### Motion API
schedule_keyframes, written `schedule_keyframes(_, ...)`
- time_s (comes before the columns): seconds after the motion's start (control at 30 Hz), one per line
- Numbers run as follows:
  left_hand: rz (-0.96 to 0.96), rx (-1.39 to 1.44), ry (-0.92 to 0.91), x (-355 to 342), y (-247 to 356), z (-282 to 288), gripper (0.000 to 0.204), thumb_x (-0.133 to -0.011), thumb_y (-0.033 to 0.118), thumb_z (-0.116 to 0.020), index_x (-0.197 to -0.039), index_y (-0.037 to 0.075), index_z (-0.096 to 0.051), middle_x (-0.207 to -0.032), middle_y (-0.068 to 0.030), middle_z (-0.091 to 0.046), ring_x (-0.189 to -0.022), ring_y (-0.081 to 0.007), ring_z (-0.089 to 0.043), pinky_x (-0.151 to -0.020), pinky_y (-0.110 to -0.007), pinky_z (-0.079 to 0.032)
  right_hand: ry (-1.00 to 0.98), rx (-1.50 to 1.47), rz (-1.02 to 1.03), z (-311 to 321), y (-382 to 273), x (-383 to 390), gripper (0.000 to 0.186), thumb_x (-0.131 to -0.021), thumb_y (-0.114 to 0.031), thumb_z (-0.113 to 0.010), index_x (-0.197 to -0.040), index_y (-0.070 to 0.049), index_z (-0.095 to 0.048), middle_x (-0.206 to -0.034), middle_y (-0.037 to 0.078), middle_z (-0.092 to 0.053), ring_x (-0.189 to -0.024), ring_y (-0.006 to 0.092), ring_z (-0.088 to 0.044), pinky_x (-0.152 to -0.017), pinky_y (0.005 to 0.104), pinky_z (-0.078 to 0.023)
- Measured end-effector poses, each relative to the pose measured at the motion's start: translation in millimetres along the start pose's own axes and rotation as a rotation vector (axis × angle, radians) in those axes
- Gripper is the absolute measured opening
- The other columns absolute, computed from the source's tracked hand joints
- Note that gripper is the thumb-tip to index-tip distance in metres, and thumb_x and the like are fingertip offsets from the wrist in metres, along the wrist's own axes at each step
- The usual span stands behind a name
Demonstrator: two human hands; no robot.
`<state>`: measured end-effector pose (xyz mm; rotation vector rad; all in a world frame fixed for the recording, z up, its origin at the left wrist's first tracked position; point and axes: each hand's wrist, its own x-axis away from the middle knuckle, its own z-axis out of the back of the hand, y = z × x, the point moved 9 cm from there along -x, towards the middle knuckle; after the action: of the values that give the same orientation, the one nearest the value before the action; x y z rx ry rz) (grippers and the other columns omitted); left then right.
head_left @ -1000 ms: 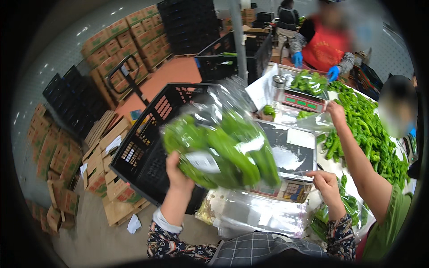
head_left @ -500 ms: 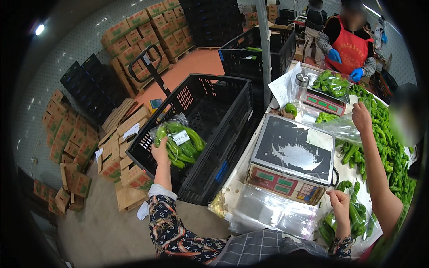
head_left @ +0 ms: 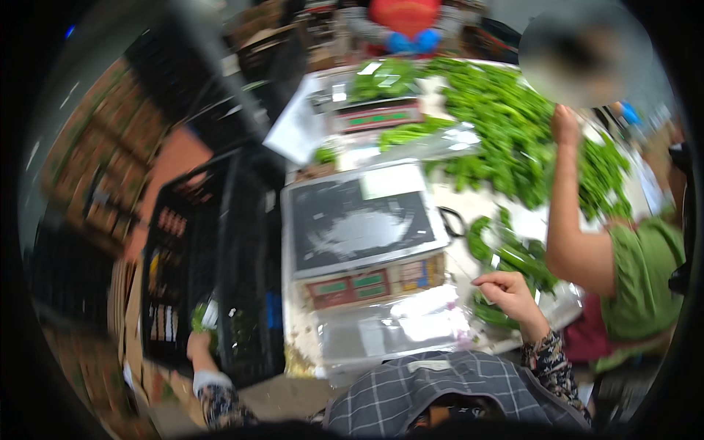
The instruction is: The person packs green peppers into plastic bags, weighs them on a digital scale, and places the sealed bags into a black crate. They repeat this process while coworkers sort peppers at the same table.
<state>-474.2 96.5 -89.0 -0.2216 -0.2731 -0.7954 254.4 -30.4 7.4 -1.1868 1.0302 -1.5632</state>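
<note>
My left hand [head_left: 199, 345] is at the lower left inside a black crate [head_left: 160, 253], shut on a bag of long green peppers [head_left: 202, 319], blurred and partly hidden. My right hand [head_left: 510, 297] is at the table's front, loosely bent with thumb and forefinger apart and nothing visible between them. It is beside bagged green peppers [head_left: 528, 260] and right of a scale [head_left: 337, 220]. A stack of clear plastic bags [head_left: 367, 330] lies in front of the scale.
The table [head_left: 451, 260] bears a heap of peppers [head_left: 491, 117], a second scale [head_left: 374, 117] and paper sheets [head_left: 290, 128]. A co-worker's green-sleeved arm [head_left: 568, 235] reaches in at right; a gloved person [head_left: 403, 15] stands across. Stacked cartons [head_left: 95, 169] fill the left.
My left hand has lowered the bagged peppers deeper into the crate. My view has turned, so the table sits more centrally. The right co-worker's arm still reaches over the peppers.
</note>
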Motion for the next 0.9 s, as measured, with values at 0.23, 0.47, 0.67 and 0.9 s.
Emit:
schedule_keyframes(0.23, -0.351, 1.245, -0.213, 34, 127, 41, 0.065, -0.084, 0.052, -0.043, -0.128, 0.004, -0.037, -0.125, -0.0143, -0.044, -0.113, -0.0224, -0.042, -0.088, -0.030, -0.035, 0.005, -0.249, -0.236, 70, 72, 111, 0.026, -0.079, -0.022, -0.059, -0.091, 0.000, -0.065, -0.068, -0.001, -0.057, -0.060, 0.0050, -0.048, -0.053, 0.0177, -0.038)
schedule_keyframes(0.47, -0.765, 0.913, -0.174, 70, 209, 58, 0.056, -0.078, 0.006, -0.058, -0.125, -0.009, -0.032, -0.096, -0.0083, -0.054, -0.075, -0.0125, -0.050, -0.069, -0.024, -0.042, 0.529, -0.199, -0.510, 168, 210, 218, 0.032, -0.080, -0.036, -0.057, -0.083, -0.004, -0.064, -0.065, 0.003, -0.057, -0.060, 0.0115, -0.053, -0.055, 0.0224, -0.040)
schedule_keyframes(0.67, -0.942, 0.756, -0.043, 76, 217, 71, 0.040, -0.076, 0.014, -0.063, -0.108, -0.006, -0.051, -0.092, -0.0121, -0.060, -0.078, -0.0190, -0.054, -0.069, -0.028, -0.046, 1.062, 0.883, -0.373, 195, 168, 249, 0.025, -0.072, -0.028, -0.061, -0.077, -0.004, -0.063, -0.074, 0.012, -0.057, -0.076, 0.0292, -0.055, -0.071, 0.0377, -0.045)
schedule_keyframes(0.9, -0.799, 0.870, 0.053, -29, 185, 32, 0.051, -0.074, 0.000, -0.058, -0.120, -0.011, -0.037, -0.080, -0.0122, -0.057, -0.064, -0.0164, -0.054, -0.059, -0.027, -0.045, 1.155, 0.632, 0.164, 182, 105, 167, 0.033, -0.079, -0.028, -0.059, -0.087, 0.004, -0.061, -0.080, 0.011, -0.062, -0.070, 0.0206, -0.058, -0.062, 0.0295, -0.045)
